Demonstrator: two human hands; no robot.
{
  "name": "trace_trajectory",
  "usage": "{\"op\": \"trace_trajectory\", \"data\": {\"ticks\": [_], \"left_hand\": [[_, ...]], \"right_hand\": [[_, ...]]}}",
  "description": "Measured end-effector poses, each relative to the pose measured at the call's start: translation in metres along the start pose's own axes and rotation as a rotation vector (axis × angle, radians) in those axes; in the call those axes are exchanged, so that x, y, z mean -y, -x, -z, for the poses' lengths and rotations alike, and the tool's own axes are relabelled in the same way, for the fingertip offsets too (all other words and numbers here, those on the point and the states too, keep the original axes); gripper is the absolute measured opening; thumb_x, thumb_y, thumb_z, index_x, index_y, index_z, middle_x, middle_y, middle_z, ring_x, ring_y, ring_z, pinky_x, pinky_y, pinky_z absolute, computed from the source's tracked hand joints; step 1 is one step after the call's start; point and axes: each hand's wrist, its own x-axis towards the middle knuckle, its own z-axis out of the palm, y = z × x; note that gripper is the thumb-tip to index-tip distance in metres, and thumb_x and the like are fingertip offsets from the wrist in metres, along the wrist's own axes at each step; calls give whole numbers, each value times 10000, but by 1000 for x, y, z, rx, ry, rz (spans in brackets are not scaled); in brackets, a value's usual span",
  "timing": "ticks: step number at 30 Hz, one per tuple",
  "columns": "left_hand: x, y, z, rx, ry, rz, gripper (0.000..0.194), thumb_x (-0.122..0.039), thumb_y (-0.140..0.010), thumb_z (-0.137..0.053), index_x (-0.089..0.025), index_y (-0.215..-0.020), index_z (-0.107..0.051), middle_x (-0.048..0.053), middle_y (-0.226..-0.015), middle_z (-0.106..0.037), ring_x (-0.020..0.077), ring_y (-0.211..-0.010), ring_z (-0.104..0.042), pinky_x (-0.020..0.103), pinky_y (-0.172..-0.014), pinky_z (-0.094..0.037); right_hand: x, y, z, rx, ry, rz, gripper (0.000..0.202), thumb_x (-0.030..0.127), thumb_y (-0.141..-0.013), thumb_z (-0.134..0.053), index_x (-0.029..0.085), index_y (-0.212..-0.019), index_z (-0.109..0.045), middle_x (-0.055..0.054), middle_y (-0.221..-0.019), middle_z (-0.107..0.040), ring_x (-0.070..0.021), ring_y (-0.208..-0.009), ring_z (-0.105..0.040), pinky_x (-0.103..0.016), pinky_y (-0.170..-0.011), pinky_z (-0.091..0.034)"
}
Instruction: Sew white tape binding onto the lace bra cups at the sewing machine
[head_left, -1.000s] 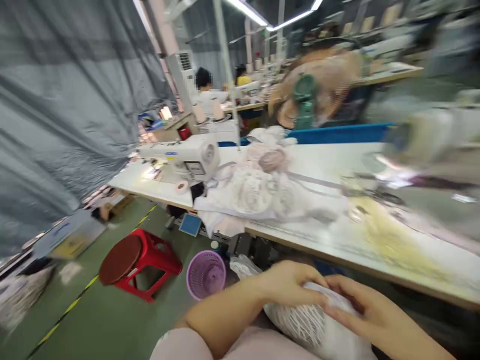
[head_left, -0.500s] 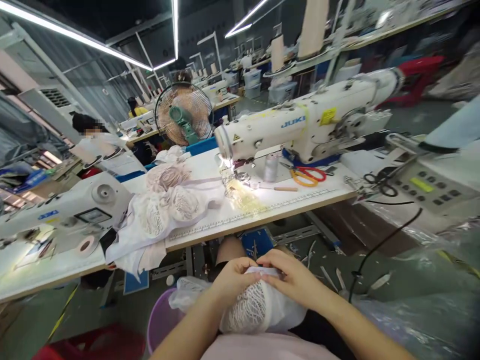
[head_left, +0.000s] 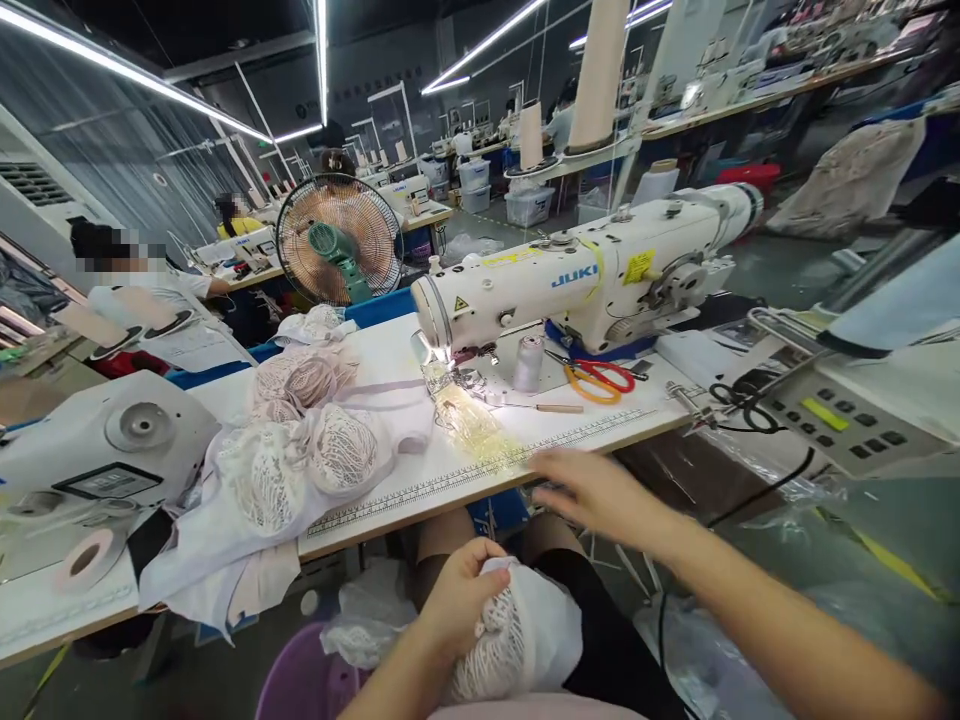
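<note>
Nearest, at the lap (head_left: pixel 619 635): one white lace garment (head_left: pixel 551 620), probably light, soft and slack, its openwork liable to snag; best gripped by the plain fabric edge. Left hand (head_left: pixel 463 598): thumb and fingers pinched on its upper edge, the bulk lying below and beside them. Beyond, by the table (head_left: pixel 375 355) edge: right hand (head_left: pixel 581 488), slightly blurred, fingers loosely parted, nothing visible between them, apart from the garment. Farther: scissors (head_left: pixel 596 380), sewing machine (head_left: pixel 517 290). Farthest: fan (head_left: pixel 337 240).
</note>
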Motion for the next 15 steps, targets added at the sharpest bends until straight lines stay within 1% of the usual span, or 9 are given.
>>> {"op": "trace_trajectory", "data": {"ticks": [1,2,4,5,6,8,10,12,15], "left_hand": [[0,0,2,-4,10,8,349,-321,-501,-760,-144,-666,-509,-31,-586,-506,77,-530,-408,215,-565,-302],[1,-1,5,-2,21,14,354,-327,-501,-760,-145,-671,-509,-29,-594,-506,79,-535,-411,218,-570,-305],[3,-1,8,9,31,20,353,-337,-507,-754,-146,-681,-512,-27,-608,-500,83,-546,-413,224,-579,-307],[4,-1,10,11,25,19,350,-338,-511,-751,-146,-684,-516,-28,-607,-491,84,-550,-408,224,-578,-303],[6,0,12,12,17,15,345,-337,-511,-748,-145,-684,-519,-31,-602,-481,83,-551,-400,222,-574,-296],[8,0,15,14,17,9,337,-334,-510,-742,-144,-678,-520,-37,-590,-466,78,-546,-380,216,-560,-280],[9,0,18,17,39,9,326,-332,-517,-732,-144,-674,-517,-43,-575,-457,73,-531,-359,213,-546,-267],[9,0,22,20,63,22,320,-333,-522,-725,-146,-673,-513,-46,-565,-453,70,-514,-348,213,-533,-260],[10,-1,27,25,81,31,319,-337,-523,-724,-144,-667,-514,-45,-560,-455,72,-509,-350,215,-529,-260]], "right_hand": [[-8,-17,13,-103,121,-65,271,271,-848,-439,186,-1041,-608,-92,-1040,-619,-212,-976,-552,-352,-859,-440],[-16,-35,25,-151,251,-93,275,257,-858,-415,163,-1015,-621,-106,-1039,-619,-225,-972,-549,-366,-865,-432],[-28,-71,47,-151,502,-96,298,203,-862,-390,116,-1040,-612,-146,-1128,-575,-257,-1028,-515,-397,-898,-397],[-32,-87,55,-104,605,-83,306,165,-857,-382,93,-1061,-599,-167,-1186,-533,-271,-1072,-486,-398,-909,-382],[-35,-101,61,-30,691,-92,318,127,-852,-367,86,-1082,-583,-182,-1200,-515,-277,-1071,-486,-399,-889,-389],[-38,-121,68,123,778,-115,312,87,-835,-370,92,-1060,-587,-191,-1109,-561,-277,-993,-534,-387,-800,-428],[-39,-133,71,235,806,-136,259,82,-821,-396,99,-941,-626,-176,-967,-613,-269,-891,-578,-363,-716,-448],[-38,-141,71,303,824,-147,210,95,-812,-430,95,-803,-640,-175,-901,-625,-271,-845,-594,-353,-686,-448],[-36,-150,70,369,853,-165,165,111,-799,-480,83,-741,-631,-194,-891,-626,-279,-827,-598,-362,-686,-445]]}}
